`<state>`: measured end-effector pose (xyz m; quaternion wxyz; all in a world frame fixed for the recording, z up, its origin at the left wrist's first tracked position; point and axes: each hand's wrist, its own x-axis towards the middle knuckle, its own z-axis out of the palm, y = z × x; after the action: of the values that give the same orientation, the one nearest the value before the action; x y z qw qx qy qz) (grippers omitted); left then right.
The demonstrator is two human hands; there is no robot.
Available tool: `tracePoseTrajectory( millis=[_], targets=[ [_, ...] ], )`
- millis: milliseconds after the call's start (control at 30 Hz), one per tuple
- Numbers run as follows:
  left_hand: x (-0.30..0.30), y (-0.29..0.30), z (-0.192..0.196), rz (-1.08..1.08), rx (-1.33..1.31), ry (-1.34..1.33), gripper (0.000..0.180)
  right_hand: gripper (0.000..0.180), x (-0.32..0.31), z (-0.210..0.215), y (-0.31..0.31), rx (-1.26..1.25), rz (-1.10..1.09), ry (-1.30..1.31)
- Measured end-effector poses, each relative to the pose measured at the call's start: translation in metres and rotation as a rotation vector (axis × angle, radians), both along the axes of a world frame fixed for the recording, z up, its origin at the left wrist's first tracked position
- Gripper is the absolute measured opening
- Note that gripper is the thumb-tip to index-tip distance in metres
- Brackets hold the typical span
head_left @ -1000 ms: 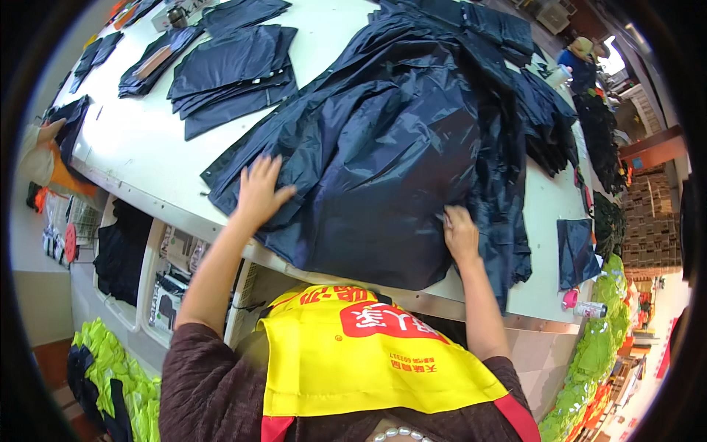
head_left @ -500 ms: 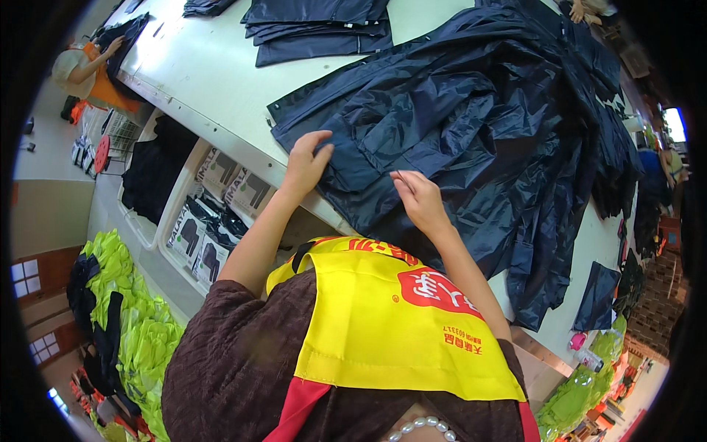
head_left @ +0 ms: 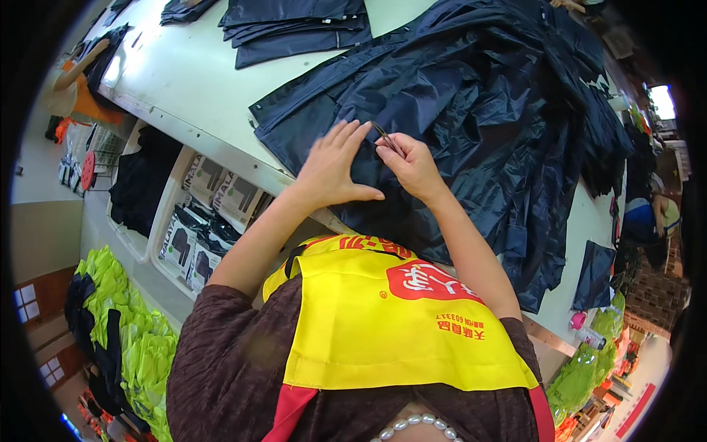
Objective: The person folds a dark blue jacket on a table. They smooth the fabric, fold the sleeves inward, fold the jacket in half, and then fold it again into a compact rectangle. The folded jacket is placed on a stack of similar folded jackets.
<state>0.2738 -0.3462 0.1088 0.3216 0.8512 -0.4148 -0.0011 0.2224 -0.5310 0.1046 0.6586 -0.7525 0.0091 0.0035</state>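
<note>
The right hand (head_left: 414, 168) is pinching slim metal snips (head_left: 391, 141) beside the left hand (head_left: 331, 166), which is holding its fingers apart over a glossy navy garment (head_left: 464, 125) lying on the white table (head_left: 188, 85), so a slipping tip could be nicking thin cloth or fingers.

COLOURS: dark navy on the spread garment (head_left: 442, 140) | matching navy on the folded stack (head_left: 294, 29) | dark on the slim tool (head_left: 385, 136) | pale greenish white across the tabletop (head_left: 188, 77) | yellow with red-and-white print on the apron (head_left: 353, 346) | red along its straps (head_left: 294, 414) | dark brown on the shirt (head_left: 221, 361) | pearly white on the beads (head_left: 414, 419) | lime green on the left pile (head_left: 143, 353)
</note>
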Motion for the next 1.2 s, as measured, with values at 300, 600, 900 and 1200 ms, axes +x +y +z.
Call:
tracePoseTrajectory(
  millis=[300, 600, 900, 1200],
  targets=[
    [-0.015, -0.023, -0.001, -0.108, -0.963, 1.495, 0.086, 0.015, -0.029, 0.049, -0.030, 0.126, -0.294, -0.099],
    [-0.028, -0.025, -0.015, 0.004, -0.715, 1.282, 0.028, 0.014, -0.067, 0.012, -0.031, 0.093, -0.198, 0.000],
    [-0.028, -0.028, -0.003, -0.066, -0.436, 1.283, 0.031, 0.015, -0.080, -0.006, -0.034, 0.588, -0.427, 0.227],
    [-0.036, -0.033, -0.002, -0.096, -0.755, 1.668, 0.028, 0.019, -0.083, -0.008, -0.034, 0.032, -0.353, -0.030]
  ],
)
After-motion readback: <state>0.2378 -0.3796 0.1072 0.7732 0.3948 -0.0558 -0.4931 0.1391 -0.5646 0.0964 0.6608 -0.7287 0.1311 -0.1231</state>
